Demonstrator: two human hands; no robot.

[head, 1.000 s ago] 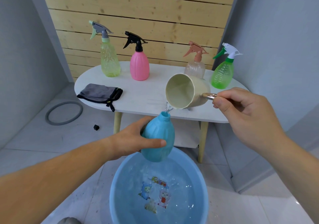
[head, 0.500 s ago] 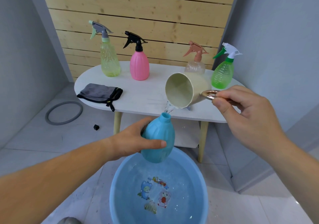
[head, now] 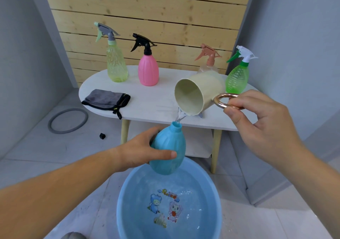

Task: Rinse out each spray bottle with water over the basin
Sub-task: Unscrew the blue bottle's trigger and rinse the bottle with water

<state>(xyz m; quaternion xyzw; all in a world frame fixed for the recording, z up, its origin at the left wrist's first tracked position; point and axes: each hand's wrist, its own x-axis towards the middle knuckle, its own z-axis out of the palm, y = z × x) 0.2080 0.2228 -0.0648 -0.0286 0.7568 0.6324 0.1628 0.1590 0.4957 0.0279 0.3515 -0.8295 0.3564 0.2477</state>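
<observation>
A white oval table [head: 147, 106] on pale wooden legs stands before a wall of light wood slats [head: 147, 8], with grey walls on both sides and grey floor tiles below. Along its far edge, from 10 o'clock round to 2 o'clock, stand a yellow-green spray bottle [head: 116, 63], a pink spray bottle [head: 148, 71], a clear spray bottle [head: 208, 62] with a peach trigger, and a green spray bottle [head: 237, 78]. A grey cloth [head: 106, 98] lies at the table's 9 o'clock end. On the floor beyond that end lie a grey ring [head: 68, 120] and a small black piece [head: 102, 136]. The blue basin [head: 127, 211], holding water, sits on the floor at the table's 6 o'clock.

Since half a second ago the cream cup [head: 200, 93] has rolled, so its copper ring handle [head: 223, 100] shows more openly. The blue bottle [head: 171, 146] has stayed put and the thin stream still runs.

The left grip [head: 139, 152] wraps the capless bottle's belly above the basin's far rim. The bottle's long axis runs from 7 to 1 o'clock, with the open neck pointing to 1 o'clock under the cup's lip. The right grip [head: 261, 120] pinches the handle, and the cup's mouth faces 8 o'clock
</observation>
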